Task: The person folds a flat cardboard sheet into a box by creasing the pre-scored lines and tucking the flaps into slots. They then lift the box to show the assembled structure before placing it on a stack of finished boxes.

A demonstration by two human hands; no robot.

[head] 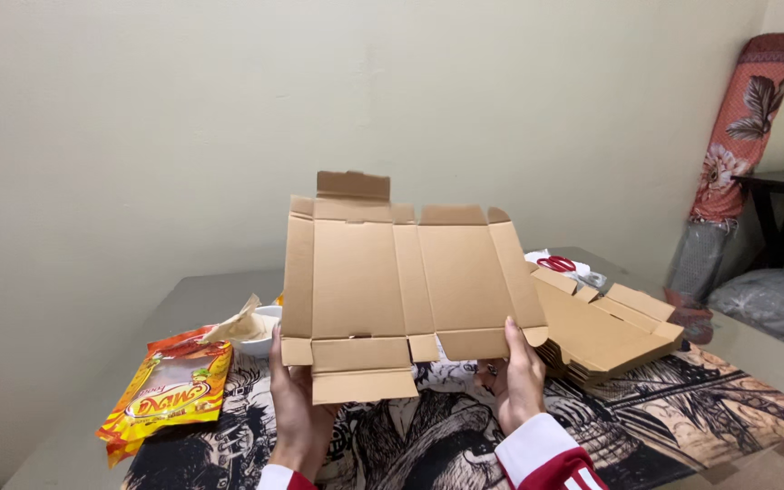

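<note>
- We've got the flat cardboard box blank (398, 286) upright above the table (755, 349), between both hands.
- Left hand (297, 408) pinches its bottom-left flap; right hand (517, 377) grips the bottom-right edge, thumb on the front.
- Our read: light, fairly stiff, but floppy along the scored creases and easily dented. Hold panels, not flaps.
- Stack of blanks (605, 331) just right of the right hand; snack packet (170, 390) left of the left hand.

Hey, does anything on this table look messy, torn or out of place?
One thing: the yellow snack packet at the table's left edge is torn open, its flap sticking up ragged beside a white bowl. The flat carton in both hands looks undamaged, and the stack of cartons sits tidy.
</note>
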